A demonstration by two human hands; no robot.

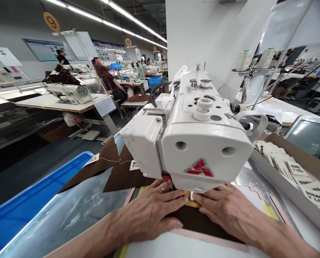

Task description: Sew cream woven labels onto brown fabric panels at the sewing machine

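Observation:
My left hand [151, 211] lies flat with its fingers stretched out on a dark brown fabric piece [200, 224] under the head of a white sewing machine [192, 139]. My right hand [224, 208] lies flat beside it on the same fabric, fingertips almost meeting those of the left below the machine's front. A ring shows on a left finger. The needle area is hidden by the machine head. More brown fabric pieces [114, 170] with white labels and a string tag lie to the left behind the machine.
A cardboard box [291, 172] of printed labels stands at the right, a screen [310, 136] behind it. A blue bin [33, 197] sits at the lower left. Two thread cones [244, 59] stand behind. Other people work at sewing stations at the far left.

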